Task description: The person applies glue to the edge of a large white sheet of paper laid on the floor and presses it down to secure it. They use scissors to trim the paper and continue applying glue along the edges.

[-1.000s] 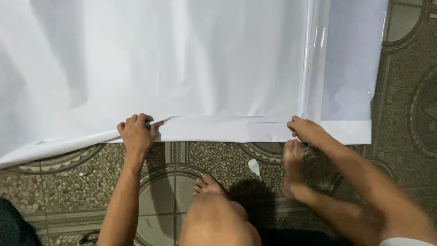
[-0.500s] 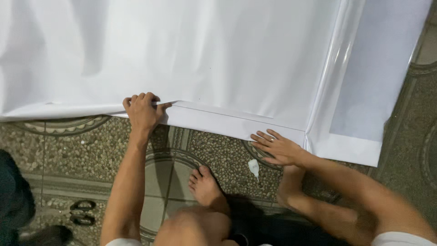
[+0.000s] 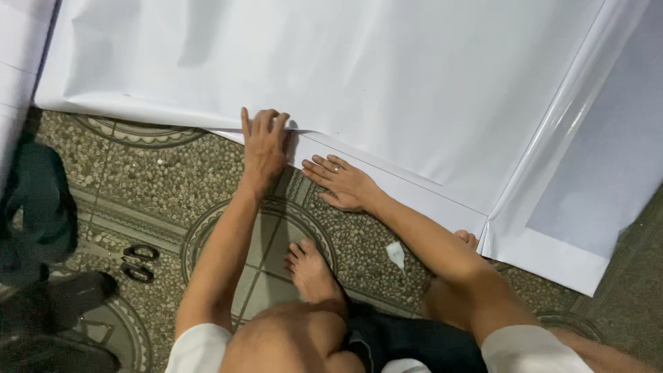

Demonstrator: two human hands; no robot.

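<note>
A large white sheet [image 3: 359,76] lies spread over the patterned floor, its near edge folded into a narrow hem [image 3: 407,190]. My left hand [image 3: 264,146] presses flat on that edge, fingers together and pointing away from me. My right hand [image 3: 342,183] rests just beside it, palm down with fingers spread, partly on the hem and partly on the floor. Neither hand holds anything. A glossy folded strip [image 3: 552,138] runs diagonally across the sheet at the right. My bare left foot [image 3: 311,269] and knees are below the hands.
Black-handled scissors [image 3: 138,262] lie on the floor at the left, next to dark bundled cloth [image 3: 38,207]. A small white scrap [image 3: 396,254] lies on the tile near my right forearm. Another white sheet edge [image 3: 21,41] shows at the far left.
My right hand slid left along the hem until it sits next to my left hand. The view shifted, so the sheet's corner now lies further right.
</note>
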